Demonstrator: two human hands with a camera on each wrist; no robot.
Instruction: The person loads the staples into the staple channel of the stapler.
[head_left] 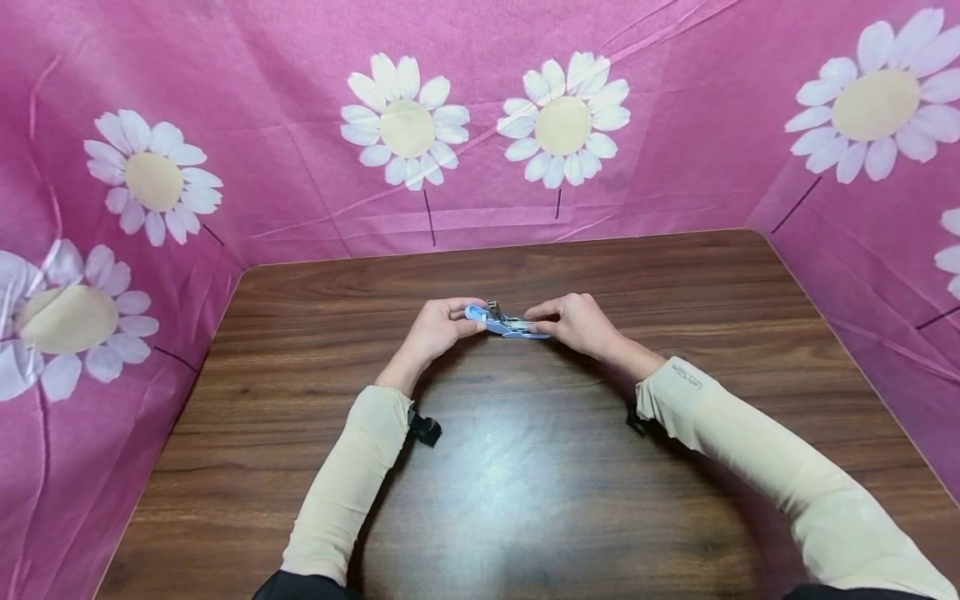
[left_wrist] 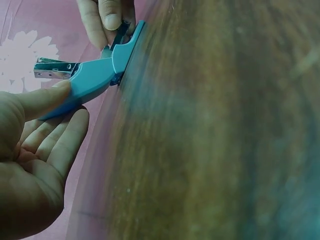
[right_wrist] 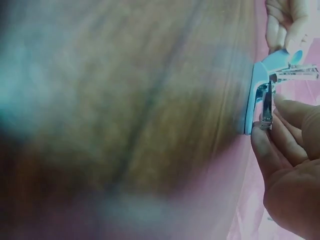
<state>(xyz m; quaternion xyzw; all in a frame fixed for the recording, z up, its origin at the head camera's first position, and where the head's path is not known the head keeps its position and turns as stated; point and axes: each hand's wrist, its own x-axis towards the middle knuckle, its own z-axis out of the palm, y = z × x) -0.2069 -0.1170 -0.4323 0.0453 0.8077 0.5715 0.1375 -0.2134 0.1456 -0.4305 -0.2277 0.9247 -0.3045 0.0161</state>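
A light blue stapler [head_left: 495, 326] is folded open a little above or on the table near its far side; the exact contact is hard to tell. My left hand [head_left: 435, 329] holds the blue top cover [left_wrist: 92, 80], thumb on one side and fingers beneath. A shiny metal piece [left_wrist: 52, 70] sticks up from that cover. On the other end, my right hand [head_left: 587, 325] pinches the metal staple rail [right_wrist: 267, 105] between thumb and fingertips. The blue base [right_wrist: 249, 115] runs beside the rail, lying along the tabletop. Whether staples sit inside cannot be seen.
The brown wood-grain table [head_left: 495, 483] spreads out under both arms. Pink cloth [head_left: 285, 183] with white daisies hangs along its back and sides. Black camera mounts [head_left: 426, 429] are strapped at the wrists, over cream sleeves [head_left: 345, 483].
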